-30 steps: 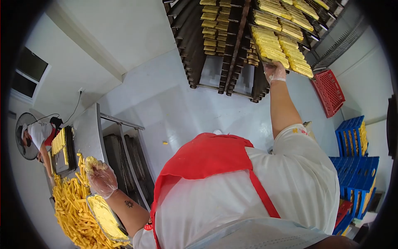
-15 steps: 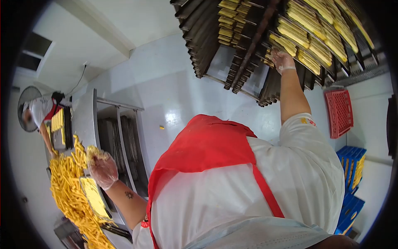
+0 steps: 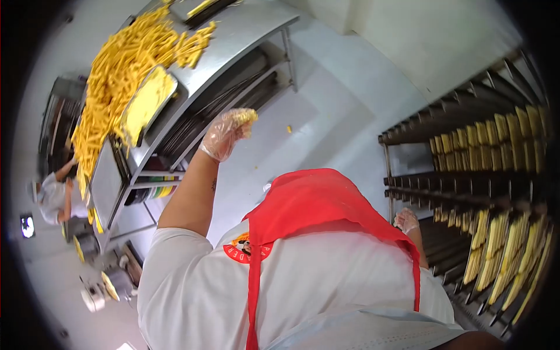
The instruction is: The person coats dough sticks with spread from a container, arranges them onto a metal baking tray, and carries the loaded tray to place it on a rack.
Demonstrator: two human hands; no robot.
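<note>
My left hand (image 3: 226, 135), in a clear plastic glove, is raised beside the metal table with its fingers curled together. Yellow paste coats the fingers, and whatever lies inside them is hidden. Lower at the right, my gloved right hand (image 3: 406, 220) is beside the dark rack (image 3: 461, 182), its fingers bent inward and nothing visible in them. Trays of long yellow pieces (image 3: 506, 248) fill the rack. A pan of yellow spread (image 3: 147, 105) rests among a heap of yellow sticks (image 3: 119, 61) at the upper left.
The metal table (image 3: 233, 32) runs along the upper left, with stacked dark trays (image 3: 216, 99) beneath. Beyond its far end, a co-worker in white (image 3: 55, 195) reaches toward it. Pots (image 3: 119, 283) stand at the lower left. A yellow bit (image 3: 289, 129) lies on the floor.
The view has turned, bringing the table to the upper left and the rack to the right. My right hand has come away from the rack's trays and lowered. My left hand is still coated.
</note>
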